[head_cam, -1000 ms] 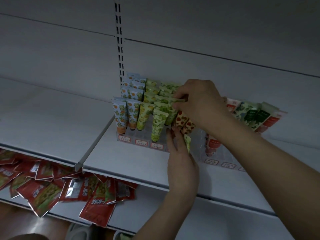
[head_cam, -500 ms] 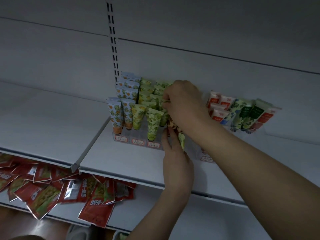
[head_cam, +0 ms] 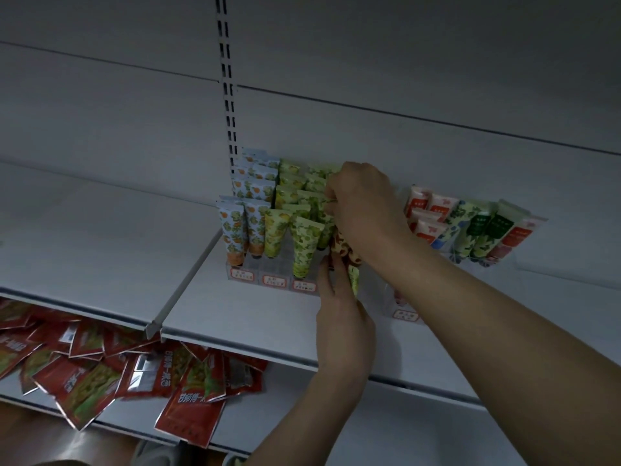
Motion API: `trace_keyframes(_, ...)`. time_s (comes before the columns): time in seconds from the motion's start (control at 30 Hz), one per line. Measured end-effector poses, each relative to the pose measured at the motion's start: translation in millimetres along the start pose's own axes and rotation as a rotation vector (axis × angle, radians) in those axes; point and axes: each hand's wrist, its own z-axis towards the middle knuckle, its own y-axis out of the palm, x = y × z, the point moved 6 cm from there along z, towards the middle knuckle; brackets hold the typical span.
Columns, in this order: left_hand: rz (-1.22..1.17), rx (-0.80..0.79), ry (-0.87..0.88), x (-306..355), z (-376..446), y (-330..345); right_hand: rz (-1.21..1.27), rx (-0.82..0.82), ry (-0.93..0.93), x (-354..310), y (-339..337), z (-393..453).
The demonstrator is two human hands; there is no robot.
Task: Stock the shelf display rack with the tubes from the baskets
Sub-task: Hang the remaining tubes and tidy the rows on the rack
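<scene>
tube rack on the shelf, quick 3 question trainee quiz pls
1. True or false: the display rack sits on the shelf above the red packets.
2. Which hand reaches over the rack from above? A left B right
3. Fill in: the left hand holds a yellow-green ____.

Key: 1 true. 2 B, the right hand. 3 tube.

White shelf [head_cam: 235,307], with clear display rack [head_cam: 255,269] standing on it.
Carries rows of upright tubes [head_cam: 304,245] in the rack, toward 12 o'clock from the shelf's front edge. Lower shelf [head_cam: 242,428], at 7 o'clock, strewn with red snack packets [head_cam: 100,371] in a loose heap.
</scene>
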Motion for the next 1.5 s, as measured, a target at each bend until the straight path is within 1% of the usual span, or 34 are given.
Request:
trace_keyframes(0.07, -0.006, 0.003, -0.001, -0.2, 0.4, -0.8, 0.007, -0.018, -0.006, -1.7, 3.9, -0.4)
trace_keyframes(0.23, -0.007, -0.008, -0.005, -1.2, 1.2, -1.6, 0.068, -0.069, 0.069, 1.9, 8.3, 10.7)
trace_keyframes(0.47, -0.027, -0.022, -0.01, 0.0, 1.7, -2.1, 0.135, 0.013, 0.036, 5.5, 1.8, 6.4)
trace_keyframes(0.6, -0.013, -0.022, -0.016, -2.1, 2.8, -1.2, 0.042, 0.068, 0.003, 6.1, -1.7, 9.7)
trace_keyframes(0.7, 0.001, -0.021, -0.019, -2.6, 3.5, 0.0, 0.026, 0.047, 0.035, 9.4, 5.8, 13.3)
trace_keyframes(0.8, 0.005, -0.024, -0.01, -2.2, 4.4, 1.0, 0.068, 0.04, 0.075, 12.0, 8.0, 15.2)
trace_keyframes(0.93, 0.017, -0.021, -0.016, -4.2, 4.5, 1.0, 0.118, -0.007, 0.135, 15.5, 8.4, 17.7)
trace_keyframes(1.07, 0.019, -0.02, -0.02, -2.0, 3.8, 0.7, 0.11, -0.012, 0.117, 12.6, 7.4, 15.1)
trace_keyframes(1.2, -0.001, 0.014, -0.014, 0.8, 1.1, -3.8, 0.126, -0.069, 0.129, 11.7, 2.3, 15.4)
trace_keyframes(1.4, -0.02, 0.056, 0.043, 4.4, -2.4, -9.9, 0.201, -0.092, 0.126, 13.5, -13.3, 13.4)
trace_keyframes(1.43, -0.024, 0.061, 0.056, 4.8, -2.3, -11.1, 0.215, -0.078, 0.127, 14.5, -16.5, 13.0)
trace_keyframes(1.5, -0.028, 0.067, 0.073, 5.3, -2.1, -14.1, 0.282, 0.036, 0.127, 17.3, -26.9, 10.5)
